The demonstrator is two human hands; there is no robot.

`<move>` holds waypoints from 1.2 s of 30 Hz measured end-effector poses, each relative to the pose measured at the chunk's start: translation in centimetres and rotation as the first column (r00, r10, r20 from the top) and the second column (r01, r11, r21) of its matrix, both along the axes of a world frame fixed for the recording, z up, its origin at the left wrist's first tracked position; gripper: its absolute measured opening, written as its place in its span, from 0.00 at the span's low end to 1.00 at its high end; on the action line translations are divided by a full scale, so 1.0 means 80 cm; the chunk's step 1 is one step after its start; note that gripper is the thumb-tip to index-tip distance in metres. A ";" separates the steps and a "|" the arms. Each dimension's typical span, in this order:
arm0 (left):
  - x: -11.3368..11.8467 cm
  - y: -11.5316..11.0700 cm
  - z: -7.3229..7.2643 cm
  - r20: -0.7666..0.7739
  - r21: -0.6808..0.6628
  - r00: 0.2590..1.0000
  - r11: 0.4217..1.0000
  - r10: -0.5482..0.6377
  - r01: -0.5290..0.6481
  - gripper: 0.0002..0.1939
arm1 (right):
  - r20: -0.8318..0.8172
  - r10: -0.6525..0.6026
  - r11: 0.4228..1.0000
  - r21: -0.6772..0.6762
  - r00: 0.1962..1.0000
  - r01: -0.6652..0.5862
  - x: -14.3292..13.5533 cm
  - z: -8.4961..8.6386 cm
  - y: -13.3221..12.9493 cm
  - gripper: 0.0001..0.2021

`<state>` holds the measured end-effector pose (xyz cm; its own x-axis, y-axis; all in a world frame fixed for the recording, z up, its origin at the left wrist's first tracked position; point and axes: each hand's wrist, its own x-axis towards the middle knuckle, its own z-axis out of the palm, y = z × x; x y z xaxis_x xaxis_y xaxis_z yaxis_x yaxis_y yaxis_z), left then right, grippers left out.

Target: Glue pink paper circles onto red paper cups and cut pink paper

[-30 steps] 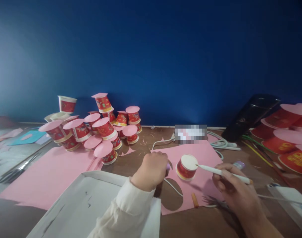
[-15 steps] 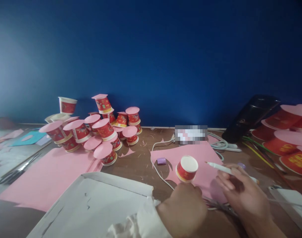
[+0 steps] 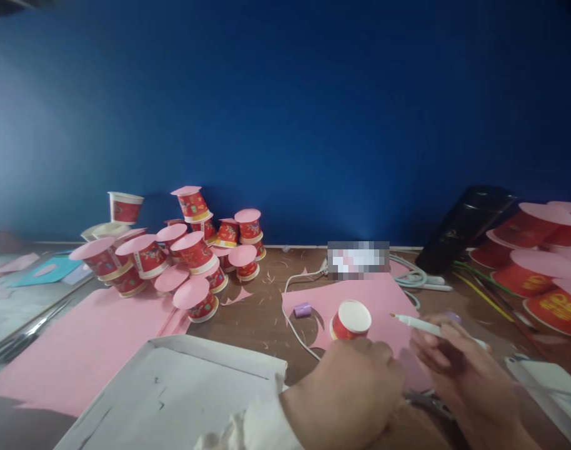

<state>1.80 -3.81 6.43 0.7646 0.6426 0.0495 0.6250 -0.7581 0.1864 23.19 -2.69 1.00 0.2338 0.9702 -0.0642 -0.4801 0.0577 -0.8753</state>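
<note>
My right hand [image 3: 463,369] is closed around a white pen [image 3: 426,325], its tip pointing left over pink paper [image 3: 383,300]. A red paper cup [image 3: 351,320] with a white rim stands on that paper. Just in front of the cup is my left hand [image 3: 355,387], back upward and fingers mostly hidden; whether it grips anything cannot be made out. A purple pen cap [image 3: 302,310] lies left of the cup. Between my hands, dark scissors handles [image 3: 428,403] show in part.
Red cups with pink discs [image 3: 194,250] are stacked at the left, more [image 3: 533,272] at the right. A white box [image 3: 173,394], pink sheets [image 3: 93,337] and scissors [image 3: 27,334] lie left. A black bottle [image 3: 463,225] leans by the blue wall.
My left hand has moved up and slightly right, now covering the cup's lower front. My right hand still holds the pen. The whole view has shifted slightly.
</note>
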 end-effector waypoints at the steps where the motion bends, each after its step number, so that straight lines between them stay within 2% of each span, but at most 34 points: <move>1: -0.004 0.003 0.006 0.011 0.003 1.000 1.000 -0.021 0.021 0.09 | 0.011 0.006 1.000 -0.001 1.000 -0.006 0.001 0.000 -0.002 0.18; 3: -0.010 0.008 0.015 0.000 -0.003 0.993 0.993 0.120 -0.120 0.13 | 0.052 0.027 1.000 0.006 0.998 -0.028 0.002 0.000 -0.005 0.17; 5: -0.012 0.012 0.019 -0.014 -0.011 0.981 0.981 0.193 -0.193 0.14 | 0.099 0.055 0.998 0.006 0.994 -0.056 0.001 -0.001 -0.008 0.15; 10: -0.015 0.019 0.018 0.011 -0.097 0.974 0.969 0.228 -0.226 0.10 | 0.169 0.067 0.997 0.023 0.983 -0.072 -0.005 0.004 -0.010 0.17; 16: -0.019 0.021 0.020 0.067 -0.134 0.959 0.955 0.274 -0.264 0.10 | 0.203 0.058 0.997 0.044 0.977 -0.069 -0.007 0.009 -0.008 0.19; 22: -0.018 0.020 0.021 0.055 -0.120 0.965 0.961 0.255 -0.247 0.08 | 0.270 0.079 0.993 0.063 0.960 -0.099 -0.008 0.004 -0.006 0.20; 28: -0.015 0.018 0.023 0.005 -0.079 0.984 0.981 0.180 -0.179 0.11 | 0.325 0.118 0.987 0.068 0.938 -0.148 -0.003 -0.015 -0.006 0.20; 33: -0.013 0.014 0.023 -0.014 -0.069 0.990 0.988 0.140 -0.140 0.10 | 0.256 0.122 0.992 0.005 0.959 -0.128 0.000 -0.030 -0.003 0.20; 36: -0.012 0.013 0.020 -0.015 -0.043 0.992 0.991 0.127 -0.127 0.09 | 0.241 0.162 0.986 -0.015 0.957 -0.163 0.000 -0.030 -0.003 0.20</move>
<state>0.82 -2.75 8.01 0.6771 0.7359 0.0102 0.7181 -0.6636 0.2096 23.19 -2.96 -1.40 0.0808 0.9965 -0.0206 -0.2584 0.0010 -0.9660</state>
